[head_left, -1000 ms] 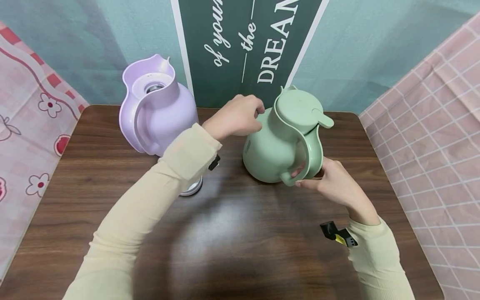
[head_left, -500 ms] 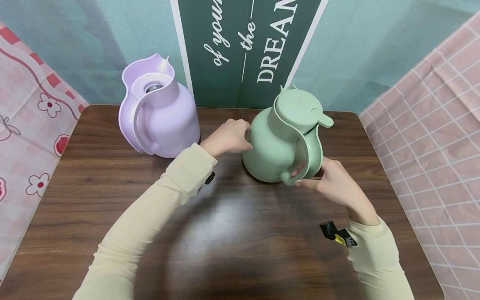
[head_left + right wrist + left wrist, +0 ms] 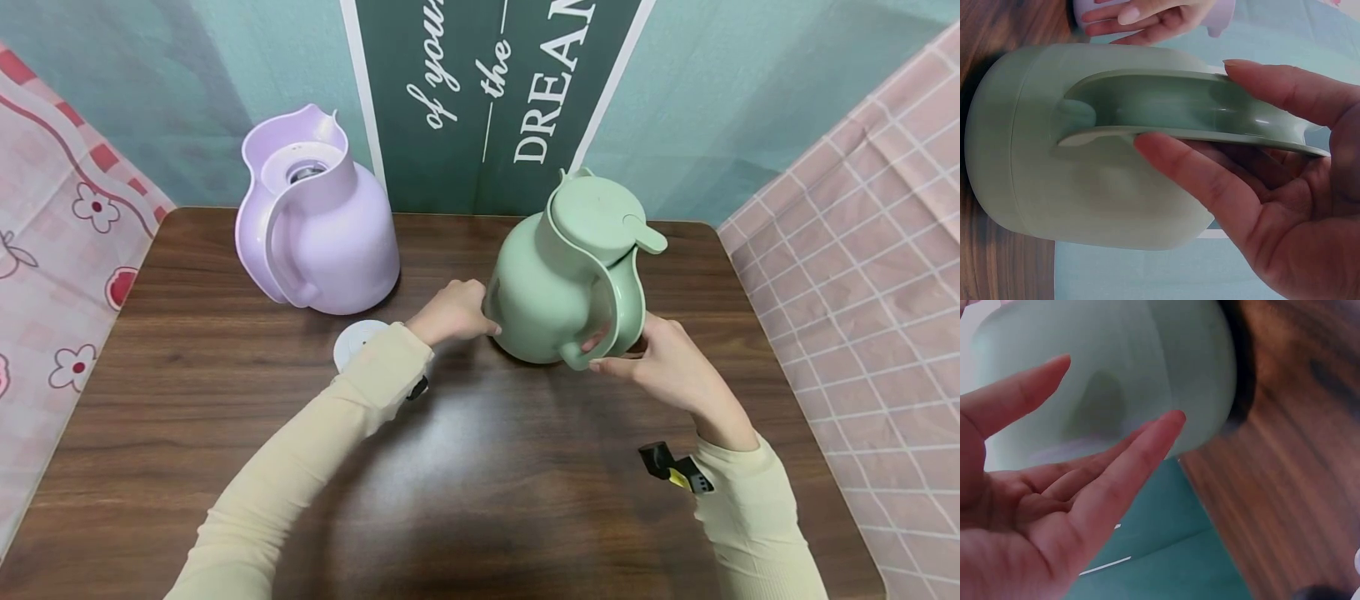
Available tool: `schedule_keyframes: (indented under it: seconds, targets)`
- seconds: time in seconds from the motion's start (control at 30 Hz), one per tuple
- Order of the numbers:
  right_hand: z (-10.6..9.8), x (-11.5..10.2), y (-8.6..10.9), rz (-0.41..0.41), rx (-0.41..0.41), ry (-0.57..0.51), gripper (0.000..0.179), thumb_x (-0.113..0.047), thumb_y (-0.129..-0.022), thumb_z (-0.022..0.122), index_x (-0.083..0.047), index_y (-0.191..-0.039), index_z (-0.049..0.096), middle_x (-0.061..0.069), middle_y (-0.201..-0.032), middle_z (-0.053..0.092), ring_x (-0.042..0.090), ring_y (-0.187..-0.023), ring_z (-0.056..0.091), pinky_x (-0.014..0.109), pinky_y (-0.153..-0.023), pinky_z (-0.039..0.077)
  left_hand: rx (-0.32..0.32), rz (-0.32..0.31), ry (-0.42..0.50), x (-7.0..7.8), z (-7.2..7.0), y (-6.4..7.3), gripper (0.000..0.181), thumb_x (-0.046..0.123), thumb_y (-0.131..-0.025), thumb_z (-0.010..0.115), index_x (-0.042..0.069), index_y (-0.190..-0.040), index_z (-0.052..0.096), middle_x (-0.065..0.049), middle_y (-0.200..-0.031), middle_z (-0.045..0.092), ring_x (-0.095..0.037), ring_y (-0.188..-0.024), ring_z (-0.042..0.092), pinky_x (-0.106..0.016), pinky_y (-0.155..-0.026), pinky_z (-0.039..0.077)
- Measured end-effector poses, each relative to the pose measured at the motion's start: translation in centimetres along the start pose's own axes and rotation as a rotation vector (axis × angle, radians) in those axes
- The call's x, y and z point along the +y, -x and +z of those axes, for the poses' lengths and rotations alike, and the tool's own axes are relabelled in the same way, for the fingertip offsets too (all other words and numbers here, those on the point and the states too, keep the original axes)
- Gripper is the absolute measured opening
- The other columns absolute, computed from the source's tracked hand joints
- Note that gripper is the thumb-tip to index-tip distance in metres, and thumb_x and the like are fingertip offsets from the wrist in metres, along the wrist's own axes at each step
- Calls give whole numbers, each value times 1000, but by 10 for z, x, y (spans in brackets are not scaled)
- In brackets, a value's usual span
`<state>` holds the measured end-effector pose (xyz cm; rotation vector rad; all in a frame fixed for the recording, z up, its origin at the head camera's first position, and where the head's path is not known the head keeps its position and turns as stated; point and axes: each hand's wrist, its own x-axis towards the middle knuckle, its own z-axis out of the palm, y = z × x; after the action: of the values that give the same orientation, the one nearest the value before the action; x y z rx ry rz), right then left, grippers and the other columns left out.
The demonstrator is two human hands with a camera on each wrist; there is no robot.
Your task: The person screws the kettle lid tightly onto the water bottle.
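A green thermos jug (image 3: 543,292) with its lid (image 3: 598,218) on stands at the back right of the table, handle toward me. My right hand (image 3: 671,371) holds its handle; in the right wrist view the thumb lies along one edge of the handle (image 3: 1166,103) and the fingers pass behind it. At the jug's lower left side is my left hand (image 3: 453,314). In the left wrist view its fingers are extended beside the green wall, thumb apart; whether they touch it I cannot tell.
A lilac thermos jug (image 3: 345,233) without a lid stands at the back left, its neck uncovered. A white round disc (image 3: 358,338) lies before it, partly behind my left sleeve. A dark wooden table (image 3: 465,500) meets cloth-covered walls at the back and sides.
My left hand has come down along the green jug's left side, from its shoulder toward its base. The white disc shows from behind the sleeve. My right hand has stayed at the handle.
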<state>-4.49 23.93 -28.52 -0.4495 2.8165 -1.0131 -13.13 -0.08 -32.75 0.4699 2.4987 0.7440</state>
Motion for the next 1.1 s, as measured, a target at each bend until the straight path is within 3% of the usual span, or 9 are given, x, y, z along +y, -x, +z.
schedule_keyframes:
  seconds: [0.27,0.73,1.1]
  targets:
    - [0,0,0,0,1,13,18,-13,-73,76,-18,-88,68,-8,-83,65,6,-78,59,23,-66,45,42,-38,20,0,16,-3,41,32,-79,71,-1,-98,58,-12,-94,58,-25,-85,55,-37,-73,46]
    - [2,-1,3,23,32,35,21,-12,-72,77,-15,-89,66,-4,-83,64,8,-73,59,24,-62,45,102,-23,89,2,28,-4,32,30,-79,71,4,-77,54,-4,-67,44,-16,-59,41,-27,-51,38]
    - [2,-3,3,40,36,24,24,-12,-72,77,-12,-91,64,0,-82,64,10,-67,57,24,-59,44,120,-44,103,5,31,-5,33,30,-79,71,2,-84,56,-7,-71,51,-16,-61,44,-28,-55,41]
